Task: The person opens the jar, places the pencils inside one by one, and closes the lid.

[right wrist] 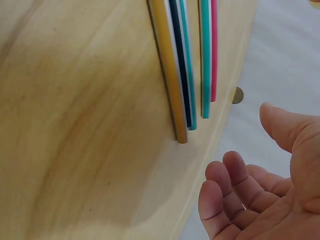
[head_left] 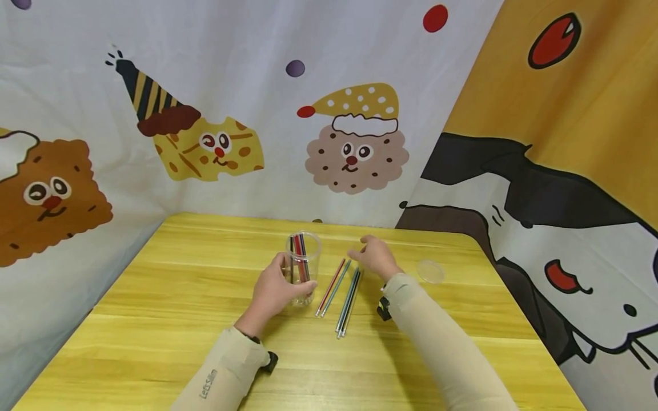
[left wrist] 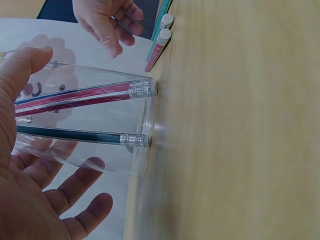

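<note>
My left hand (head_left: 271, 288) holds a clear plastic cup (head_left: 313, 264) upright on the table, thumb on one side and fingers round the other. Inside the cup lean several pencils (left wrist: 75, 100); red and dark ones with metal-capped ends show in the left wrist view. Just beyond the far ends of the loose pencils, my right hand (head_left: 377, 258) hovers with fingers loosely bent and nothing in them. Those pencils lie in two groups: a red pencil (head_left: 330, 287) beside a teal pencil (right wrist: 205, 60), and a cluster with a yellow pencil (right wrist: 170, 75), a dark one and another teal one.
A round clear lid (head_left: 430, 271) lies to the right of my right hand. All of it rests on a yellow wood-grain table (head_left: 169, 319). Behind the table's far edge hangs a printed cloth (head_left: 267, 68) with cartoon figures, which continues along the right side.
</note>
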Motion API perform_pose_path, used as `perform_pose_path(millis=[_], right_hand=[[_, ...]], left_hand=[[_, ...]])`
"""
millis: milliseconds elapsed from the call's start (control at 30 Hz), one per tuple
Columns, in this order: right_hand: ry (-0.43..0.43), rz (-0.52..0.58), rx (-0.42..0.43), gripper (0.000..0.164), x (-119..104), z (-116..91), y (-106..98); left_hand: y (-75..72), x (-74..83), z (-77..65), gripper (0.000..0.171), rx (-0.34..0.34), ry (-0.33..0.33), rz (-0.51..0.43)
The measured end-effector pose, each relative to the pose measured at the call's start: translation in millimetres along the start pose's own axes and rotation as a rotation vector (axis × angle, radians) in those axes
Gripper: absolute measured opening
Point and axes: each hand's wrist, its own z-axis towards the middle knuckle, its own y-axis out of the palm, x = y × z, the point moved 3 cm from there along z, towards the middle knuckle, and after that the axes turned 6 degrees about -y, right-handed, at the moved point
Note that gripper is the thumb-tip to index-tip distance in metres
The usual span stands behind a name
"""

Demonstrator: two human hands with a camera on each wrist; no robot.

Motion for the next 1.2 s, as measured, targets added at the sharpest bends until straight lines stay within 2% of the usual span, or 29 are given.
perform_pose_path(millis=[367,733,1200], right_hand=[[0.033,-0.005,-0.055,0.085,6,0,9],[0.028,-0.045,-0.064,0.086,5,0,12],[0.017,-0.169,-0.050,0.086,4,4,19]], left_hand=[[-0.4,1.1,0.7,0.069,0.003,0.008,0.004],[-0.5,0.5,0.8,0.067,0.007,0.008,0.006],[-1.1,1.0,0.7,0.075,0.001,0.002,0.008]])
